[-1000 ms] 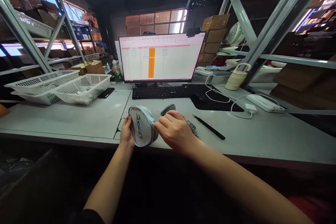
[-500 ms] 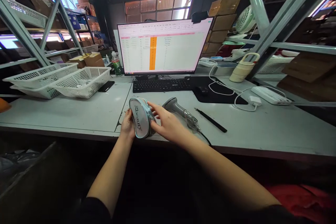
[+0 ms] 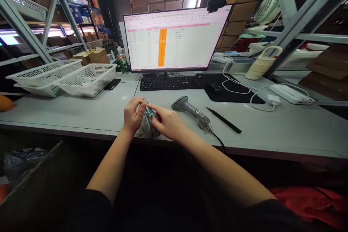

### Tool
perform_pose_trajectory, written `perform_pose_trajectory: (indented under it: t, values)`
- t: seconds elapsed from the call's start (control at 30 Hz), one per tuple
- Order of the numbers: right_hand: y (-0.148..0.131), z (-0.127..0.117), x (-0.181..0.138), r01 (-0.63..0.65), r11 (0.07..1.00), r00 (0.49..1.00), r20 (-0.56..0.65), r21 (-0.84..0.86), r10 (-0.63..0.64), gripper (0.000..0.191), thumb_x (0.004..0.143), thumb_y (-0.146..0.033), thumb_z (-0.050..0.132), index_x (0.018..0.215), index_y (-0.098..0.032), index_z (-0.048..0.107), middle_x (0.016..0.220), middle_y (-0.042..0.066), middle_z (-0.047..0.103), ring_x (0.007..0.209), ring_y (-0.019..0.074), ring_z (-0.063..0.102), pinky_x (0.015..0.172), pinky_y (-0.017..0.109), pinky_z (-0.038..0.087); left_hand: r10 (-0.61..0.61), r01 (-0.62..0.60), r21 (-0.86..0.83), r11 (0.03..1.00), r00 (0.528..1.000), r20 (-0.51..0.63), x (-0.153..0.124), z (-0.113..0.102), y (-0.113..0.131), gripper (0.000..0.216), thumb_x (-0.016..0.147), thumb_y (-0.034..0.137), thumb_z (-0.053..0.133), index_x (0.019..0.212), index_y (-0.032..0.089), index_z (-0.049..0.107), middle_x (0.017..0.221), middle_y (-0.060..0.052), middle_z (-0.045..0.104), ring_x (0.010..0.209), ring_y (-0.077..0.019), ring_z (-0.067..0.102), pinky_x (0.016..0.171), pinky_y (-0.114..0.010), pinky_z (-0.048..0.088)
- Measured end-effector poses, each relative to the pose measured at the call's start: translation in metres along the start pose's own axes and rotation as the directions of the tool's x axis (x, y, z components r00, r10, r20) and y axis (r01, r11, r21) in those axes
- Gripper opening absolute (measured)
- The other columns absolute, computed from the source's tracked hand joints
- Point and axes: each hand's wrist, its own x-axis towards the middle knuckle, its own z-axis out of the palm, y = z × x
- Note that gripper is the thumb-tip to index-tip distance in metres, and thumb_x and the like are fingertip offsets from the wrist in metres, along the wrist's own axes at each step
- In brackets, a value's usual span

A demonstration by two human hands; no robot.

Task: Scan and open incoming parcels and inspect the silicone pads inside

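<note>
The pouch is held at the near edge of the surface, on the near side of the keyboard and toward its left end. The hands meet at the pouch's light blue edge. The left hand is curled, with thumb and fingers closed on that edge. The right hand is partly open, its index finger and thumb touching the pouch; whether they grip it cannot be told. A grey scanner lies on the near side of the keyboard, toward its right end. A black pen lies nearer than the keyboard and farther right. The mat adjoins the keyboard's right end and carries the mouse. The monitor stands directly behind the keyboard, displaying a table with an orange column. Left of the keyboard are a phone and a white basket.
</note>
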Motion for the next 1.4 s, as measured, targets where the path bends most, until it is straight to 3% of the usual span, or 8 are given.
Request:
perform_pose_trajectory:
  t: [0.13, 0.27, 0.43, 0.53, 0.67, 0.9, 1.17, 1.4]
  values:
    - [0.006, 0.003, 0.017, -0.058, 0.998, 0.998, 0.012, 0.028, 0.057, 0.045, 0.086, -0.014, 0.052, 0.130, -0.018, 0.064, 0.085, 0.002, 0.071, 0.065, 0.0125, 0.056, 0.068, 0.025, 0.042, -0.034, 0.034, 0.112, 0.993, 0.999, -0.002, 0.004, -0.004, -0.018, 0.054, 0.099, 0.059, 0.036, 0.066, 0.022, 0.057, 0.071, -0.005, 0.058, 0.077, -0.0215, 0.054, 0.077, -0.033, 0.041]
    - [0.020, -0.003, 0.021, -0.099, 0.991, 0.992, 0.085, 0.086, 0.092, 0.038, 0.090, -0.017, 0.051, 0.125, -0.018, 0.068, 0.065, -0.004, 0.059, 0.059, 0.0111, 0.051, 0.061, 0.023, 0.037, -0.068, 0.058, 0.116, 0.992, 0.994, 0.083, 0.009, -0.008, -0.022, 0.056, 0.100, 0.058, 0.033, 0.065, 0.022, 0.057, 0.069, -0.005, 0.060, 0.078, -0.0223, 0.053, 0.077, -0.034, 0.038]
    - [0.028, -0.012, 0.015, 0.025, 0.980, 0.999, -0.037, -0.197, -0.033, 0.031, 0.096, -0.025, 0.055, 0.124, -0.024, 0.068, 0.089, 0.002, 0.068, 0.073, 0.0129, 0.057, 0.065, 0.024, 0.037, -0.104, 0.083, 0.155, 0.984, 0.986, 0.133, 0.014, -0.007, -0.015, 0.055, 0.096, 0.058, 0.043, 0.056, 0.023, 0.053, 0.060, -0.004, 0.053, 0.070, -0.0225, 0.048, 0.070, -0.035, 0.034]
    - [0.025, -0.019, 0.019, 0.198, 0.829, 0.975, 0.014, -0.523, -0.224, 0.026, 0.100, -0.023, 0.049, 0.113, -0.024, 0.071, 0.100, 0.005, 0.070, 0.082, 0.0154, 0.057, 0.063, 0.027, 0.032, -0.112, 0.093, 0.132, 0.987, 0.984, 0.140, 0.015, -0.006, -0.015, 0.056, 0.095, 0.059, 0.044, 0.052, 0.023, 0.048, 0.055, -0.003, 0.046, 0.067, -0.0219, 0.044, 0.066, -0.034, 0.032]
    - [0.020, -0.027, 0.034, 0.418, 0.623, 0.899, 0.205, -0.661, -0.386, 0.026, 0.101, -0.015, 0.043, 0.097, -0.017, 0.069, 0.091, 0.006, 0.069, 0.077, 0.0161, 0.054, 0.061, 0.030, 0.028, -0.135, 0.119, 0.107, 0.987, 0.978, 0.161, 0.016, -0.005, -0.021, 0.058, 0.094, 0.063, 0.044, 0.052, 0.022, 0.049, 0.056, -0.003, 0.048, 0.067, -0.0212, 0.043, 0.065, -0.033, 0.032]
    - [0.005, -0.038, 0.042, 0.526, 0.531, 0.851, 0.414, -0.664, -0.324, 0.026, 0.096, -0.005, 0.042, 0.086, -0.013, 0.064, 0.081, 0.008, 0.064, 0.070, 0.0174, 0.050, 0.057, 0.032, 0.024, -0.179, 0.164, 0.118, 0.979, 0.975, 0.132, 0.020, 0.005, -0.024, 0.061, 0.089, 0.065, 0.051, 0.049, 0.021, 0.035, 0.051, 0.000, 0.036, 0.065, -0.0189, 0.038, 0.063, -0.032, 0.028]
    - [0.009, -0.049, -0.013, 0.567, 0.538, 0.819, 0.499, -0.624, -0.284, 0.023, 0.092, -0.001, 0.045, 0.084, -0.013, 0.063, 0.079, 0.008, 0.062, 0.068, 0.0179, 0.051, 0.056, 0.031, 0.028, -0.279, 0.274, 0.093, 0.957, 0.959, 0.049, 0.022, 0.005, -0.038, 0.060, 0.086, 0.068, 0.047, 0.053, 0.022, 0.028, 0.056, 0.001, 0.028, 0.060, -0.0158, 0.031, 0.059, -0.031, 0.026]
    - [0.038, 0.005, -0.057, 0.416, 0.711, 0.904, 0.345, -0.567, -0.253, 0.021, 0.089, 0.000, 0.051, 0.081, -0.014, 0.065, 0.080, 0.007, 0.065, 0.068, 0.0166, 0.057, 0.056, 0.030, 0.033, -0.382, 0.380, 0.056, 0.923, 0.924, 0.020, 0.024, 0.010, -0.046, 0.061, 0.084, 0.069, 0.051, 0.057, 0.022, 0.022, 0.060, 0.003, 0.018, 0.057, -0.0123, 0.021, 0.055, -0.030, 0.018]
